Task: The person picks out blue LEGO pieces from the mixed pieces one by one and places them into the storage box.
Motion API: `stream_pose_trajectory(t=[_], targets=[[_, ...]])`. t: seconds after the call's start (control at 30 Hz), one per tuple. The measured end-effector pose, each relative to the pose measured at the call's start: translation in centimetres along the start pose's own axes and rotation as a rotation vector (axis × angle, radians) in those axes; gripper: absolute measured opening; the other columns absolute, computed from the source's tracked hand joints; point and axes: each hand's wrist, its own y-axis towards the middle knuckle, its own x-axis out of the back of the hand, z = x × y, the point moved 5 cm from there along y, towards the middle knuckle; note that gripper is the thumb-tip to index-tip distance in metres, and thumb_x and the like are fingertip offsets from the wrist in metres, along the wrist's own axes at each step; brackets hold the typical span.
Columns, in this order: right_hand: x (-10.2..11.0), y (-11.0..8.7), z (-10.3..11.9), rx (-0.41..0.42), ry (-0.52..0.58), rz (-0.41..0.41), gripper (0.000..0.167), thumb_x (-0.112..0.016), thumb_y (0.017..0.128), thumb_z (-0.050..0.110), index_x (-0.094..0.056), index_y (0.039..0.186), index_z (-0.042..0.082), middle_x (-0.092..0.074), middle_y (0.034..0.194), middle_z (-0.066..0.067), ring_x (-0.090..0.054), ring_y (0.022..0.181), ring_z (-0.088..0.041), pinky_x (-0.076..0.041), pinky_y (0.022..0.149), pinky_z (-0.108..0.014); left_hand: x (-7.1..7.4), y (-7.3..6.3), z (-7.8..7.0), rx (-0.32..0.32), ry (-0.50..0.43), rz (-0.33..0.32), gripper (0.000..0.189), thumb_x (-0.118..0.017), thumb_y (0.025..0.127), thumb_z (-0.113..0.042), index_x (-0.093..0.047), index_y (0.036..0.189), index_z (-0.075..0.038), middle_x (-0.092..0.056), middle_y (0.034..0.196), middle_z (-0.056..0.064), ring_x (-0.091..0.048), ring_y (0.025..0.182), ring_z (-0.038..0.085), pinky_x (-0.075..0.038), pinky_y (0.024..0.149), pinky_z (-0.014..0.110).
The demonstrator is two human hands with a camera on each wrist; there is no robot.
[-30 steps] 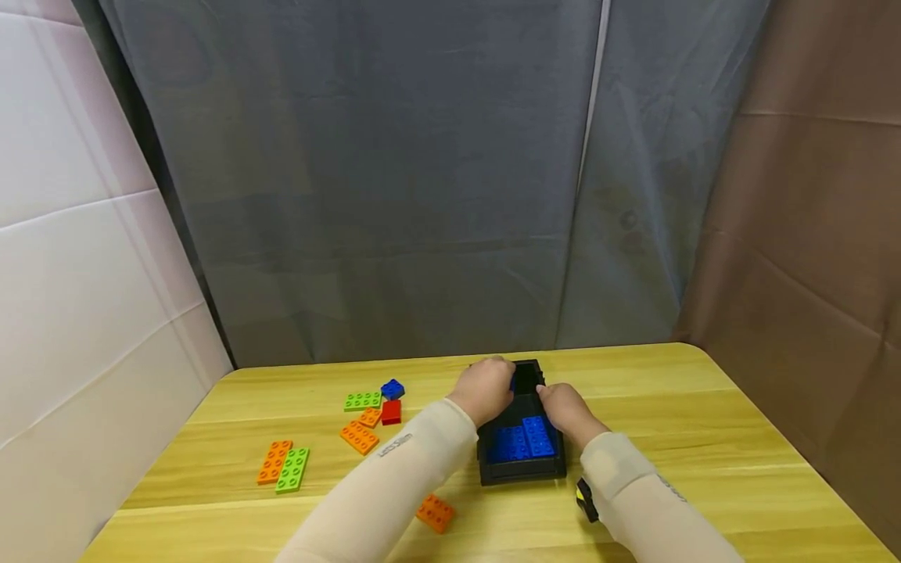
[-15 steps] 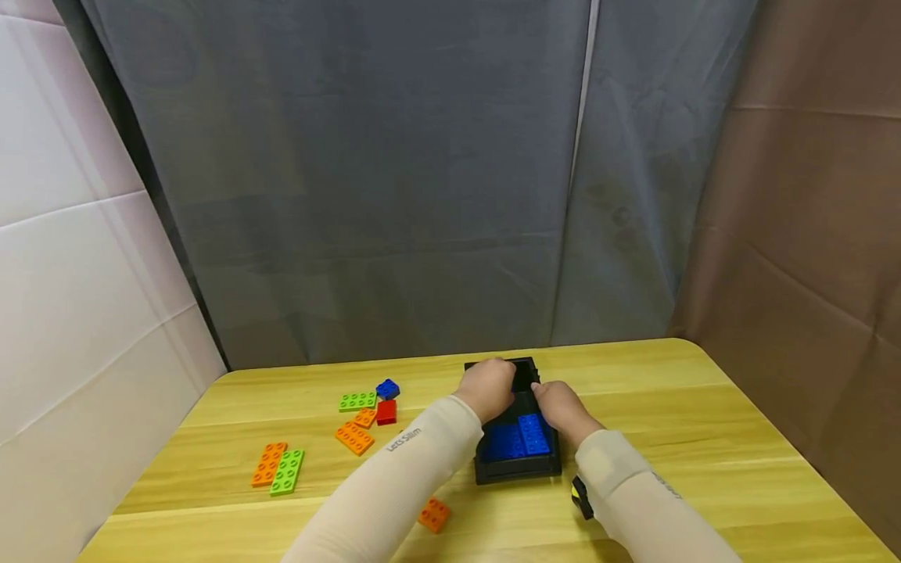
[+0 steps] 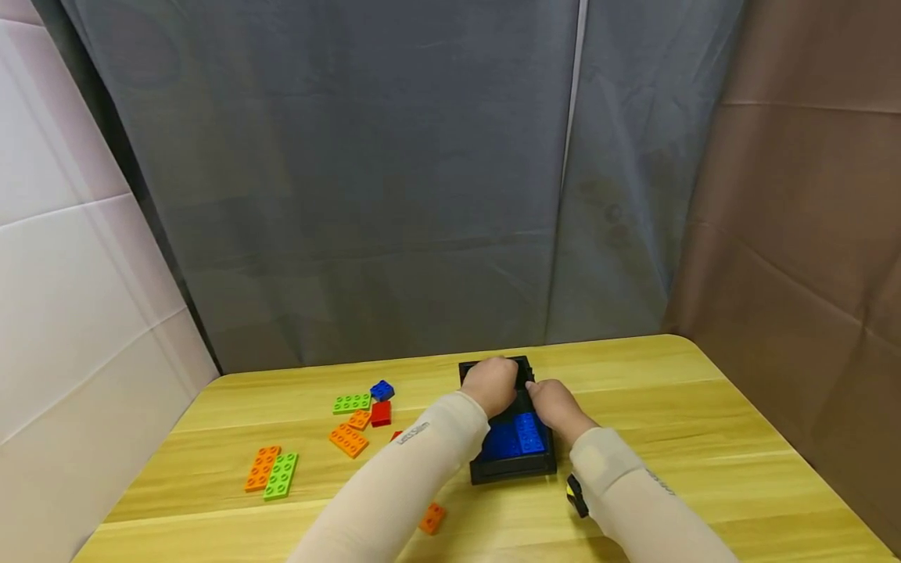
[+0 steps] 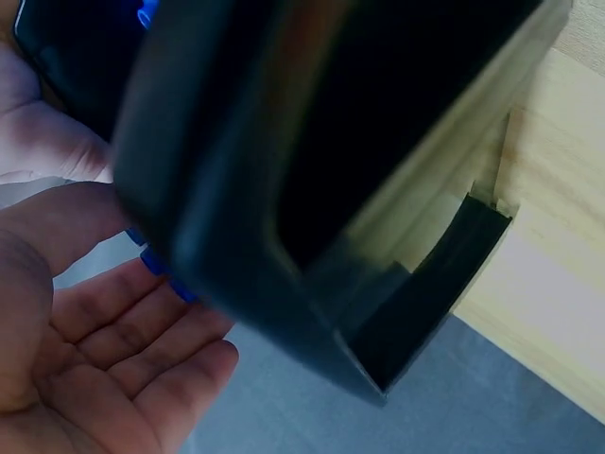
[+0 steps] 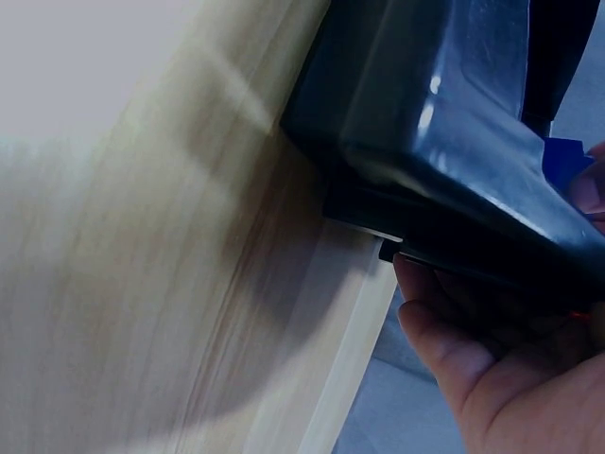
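Observation:
A black open box [image 3: 512,469] stands on the table with blue bricks [image 3: 529,434] lying in its near part. My left hand [image 3: 491,383] reaches over the far part of the box. In the left wrist view that hand [image 4: 123,350] has its thumb and fingers about a blue brick [image 4: 154,260], mostly hidden behind the black wall. My right hand [image 3: 559,407] grips the box's right side. In the right wrist view its fingers [image 5: 444,350] lie under the black edge; a bit of blue brick [image 5: 564,161] shows beside a fingertip.
Left of the box lie loose bricks: green [image 3: 352,403], blue [image 3: 382,390], red [image 3: 381,414] and orange [image 3: 348,440]. Another orange [image 3: 263,468] and green brick [image 3: 281,476] lie farther left. One orange brick [image 3: 432,518] is near the left sleeve. A grey curtain hangs behind.
The whole head view has shifted slightly, moving the scene left. Both hands stay at the box; the left has moved slightly right relative to it. A red brick edge now shows beside the left sleeve.

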Motion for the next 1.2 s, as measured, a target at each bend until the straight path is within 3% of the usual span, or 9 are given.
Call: stream_pose_trajectory(t=[0.1, 0.4, 0.73, 1.0, 1.2], targets=[[0.0, 0.0, 0.0, 0.001, 0.006, 0.006, 0.048, -0.037, 0.104, 0.018, -0.034, 0.056, 0.013, -0.028, 0.055, 0.001, -0.030, 0.053, -0.015, -0.028, 0.054, -0.026, -0.3, 0.3, 0.0, 0.020, -0.003, 0.021, 0.020, -0.071, 0.088, -0.021, -0.069, 0.104, -0.008, -0.071, 0.100, 0.006, -0.068, 0.087, 0.021, -0.057, 0.080, 0.036], [0.0, 0.0, 0.1, -0.019, -0.024, 0.001, 0.046, -0.036, 0.105, 0.019, -0.037, 0.059, 0.011, -0.031, 0.059, -0.001, -0.036, 0.058, -0.018, -0.033, 0.059, -0.028, -1.2, 0.9, -0.1, 0.071, -0.035, 0.054, 0.014, -0.064, 0.093, -0.015, -0.071, 0.102, -0.009, -0.072, 0.099, 0.006, -0.069, 0.086, 0.021, -0.057, 0.080, 0.038], [0.1, -0.1, 0.1, -0.019, -0.032, -0.003, 0.046, -0.035, 0.105, 0.019, -0.037, 0.060, 0.011, -0.032, 0.060, -0.002, -0.037, 0.058, -0.018, -0.033, 0.059, -0.028, -1.5, 1.2, -0.4, 0.096, -0.046, 0.112, 0.012, -0.065, 0.091, -0.013, -0.072, 0.098, -0.007, -0.072, 0.095, 0.006, -0.068, 0.079, 0.019, -0.058, 0.073, 0.036], [0.1, -0.1, 0.2, -0.021, 0.003, -0.004, 0.046, -0.036, 0.105, 0.019, -0.037, 0.059, 0.011, -0.032, 0.057, -0.001, -0.035, 0.055, -0.017, -0.031, 0.055, -0.026, -1.7, 1.6, -0.5, 0.147, -0.117, 0.166, 0.015, -0.064, 0.092, -0.015, -0.072, 0.103, -0.008, -0.071, 0.099, 0.006, -0.063, 0.075, 0.017, -0.056, 0.072, 0.035], [0.0, -0.2, 0.4, -0.021, 0.009, -0.010, 0.045, -0.037, 0.104, 0.019, -0.038, 0.060, 0.011, -0.034, 0.059, -0.001, -0.037, 0.056, -0.017, -0.032, 0.057, -0.026, -1.9, 1.9, -0.4, 0.181, -0.172, 0.176, 0.014, -0.067, 0.090, -0.016, -0.072, 0.100, -0.007, -0.069, 0.093, 0.005, -0.056, 0.070, 0.017, -0.054, 0.070, 0.033]])
